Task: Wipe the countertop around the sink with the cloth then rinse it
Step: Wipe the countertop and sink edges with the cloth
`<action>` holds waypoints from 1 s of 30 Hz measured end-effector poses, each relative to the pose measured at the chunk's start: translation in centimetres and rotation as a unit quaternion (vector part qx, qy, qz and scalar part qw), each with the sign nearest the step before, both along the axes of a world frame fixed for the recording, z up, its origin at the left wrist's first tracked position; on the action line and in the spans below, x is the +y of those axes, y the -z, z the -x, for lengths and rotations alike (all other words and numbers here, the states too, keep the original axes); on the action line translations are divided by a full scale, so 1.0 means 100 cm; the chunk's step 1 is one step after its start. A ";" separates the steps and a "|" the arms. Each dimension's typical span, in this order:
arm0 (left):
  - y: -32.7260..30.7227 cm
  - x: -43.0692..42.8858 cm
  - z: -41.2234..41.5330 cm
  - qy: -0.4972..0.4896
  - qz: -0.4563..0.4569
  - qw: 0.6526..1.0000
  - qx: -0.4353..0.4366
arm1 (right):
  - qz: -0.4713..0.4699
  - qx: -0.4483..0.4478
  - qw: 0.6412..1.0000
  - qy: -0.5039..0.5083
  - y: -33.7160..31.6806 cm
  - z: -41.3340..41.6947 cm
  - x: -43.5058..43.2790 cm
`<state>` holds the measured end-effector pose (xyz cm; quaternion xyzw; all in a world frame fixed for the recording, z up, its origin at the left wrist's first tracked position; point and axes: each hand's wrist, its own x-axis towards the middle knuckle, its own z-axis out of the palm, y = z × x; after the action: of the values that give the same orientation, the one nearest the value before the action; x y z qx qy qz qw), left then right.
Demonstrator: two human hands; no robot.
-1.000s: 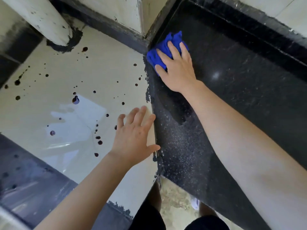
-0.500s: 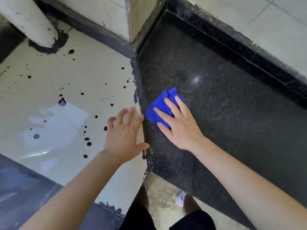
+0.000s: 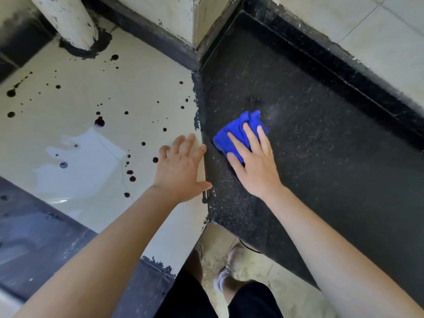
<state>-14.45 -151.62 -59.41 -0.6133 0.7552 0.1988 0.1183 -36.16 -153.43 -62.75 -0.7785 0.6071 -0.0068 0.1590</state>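
Observation:
A crumpled blue cloth [image 3: 238, 131] lies on the black speckled granite countertop [image 3: 321, 157], close to its left edge. My right hand [image 3: 254, 161] presses flat on the cloth with straight, spread fingers. My left hand [image 3: 181, 168] rests palm down on the cream tiled surface [image 3: 91, 106] just left of the granite, fingers straight, holding nothing. The part of the cloth under my right palm is hidden.
The cream surface carries several dark spots [image 3: 99, 122] and a shiny wet patch [image 3: 87, 161]. A white pipe [image 3: 66, 21] rises at the far left. A black upstand [image 3: 344, 72] and tiled walls border the granite at the back. My feet [image 3: 226, 269] stand on the floor below.
My right hand has drawn the cloth from the far corner of the granite toward me along its left edge, then slightly rightward. My left hand has stayed flat on the cream surface.

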 end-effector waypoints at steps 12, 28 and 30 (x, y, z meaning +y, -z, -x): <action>0.000 0.035 0.008 -0.033 0.060 0.998 0.003 | -0.046 0.011 0.998 0.046 -0.009 0.031 0.052; -0.015 0.125 0.017 -0.165 -0.055 0.985 -0.005 | -0.003 -0.028 0.969 -0.244 -0.005 0.069 0.122; -0.015 0.125 0.016 -0.166 -0.056 0.984 -0.007 | -0.004 -0.007 0.962 -0.272 -0.006 0.082 0.089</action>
<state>-16.07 -139.12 -57.91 -0.7241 0.6295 0.2535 0.1235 -44.41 -144.50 -62.18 -0.9135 0.3714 0.0335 0.1626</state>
